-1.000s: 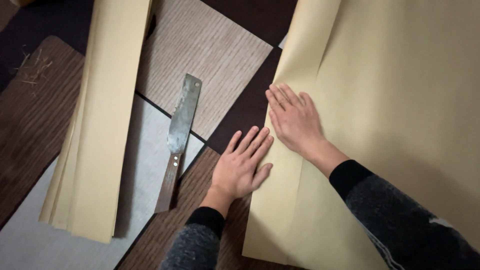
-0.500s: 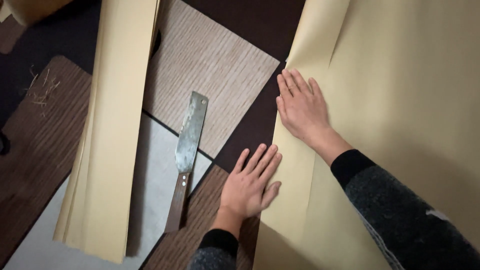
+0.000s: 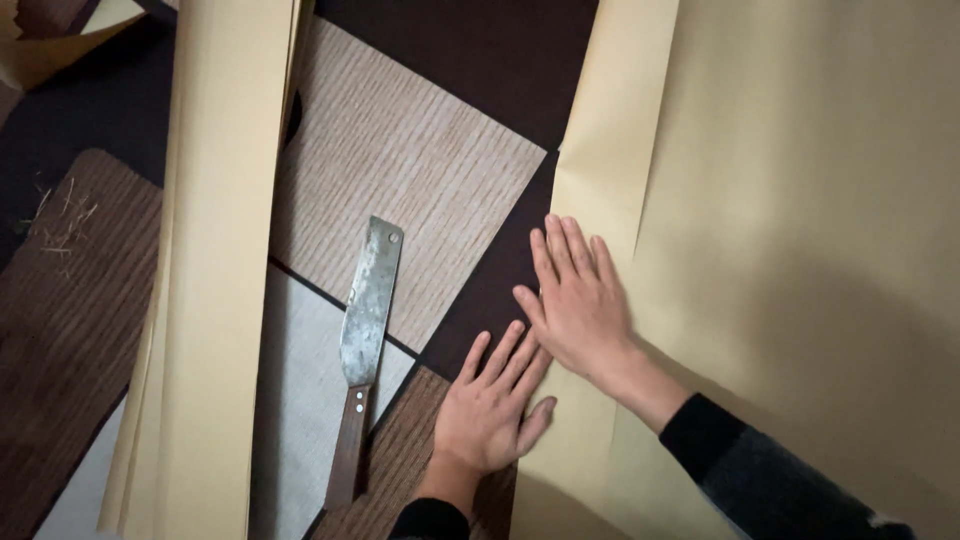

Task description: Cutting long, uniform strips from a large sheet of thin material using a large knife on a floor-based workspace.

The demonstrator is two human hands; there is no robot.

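Note:
A large sheet of tan paper [image 3: 800,230] covers the right side, with a folded strip along its left edge. My right hand [image 3: 578,303] lies flat, fingers together, pressing that folded edge. My left hand [image 3: 492,405] rests flat just below it, its fingertips touching the paper's edge over the patterned floor. A knife [image 3: 366,340] with a worn metal blade and a dark wooden handle lies on the floor to the left of my hands, apart from them.
A stack of long folded tan paper strips [image 3: 215,270] lies to the left of the knife. The floor [image 3: 410,160] shows wood-grain patches in light, grey and dark brown. Bits of straw [image 3: 55,225] lie at the far left.
Both hands have slid along the folded edge of the paper, the right hand ending close above the left. The knife has not moved on the floor.

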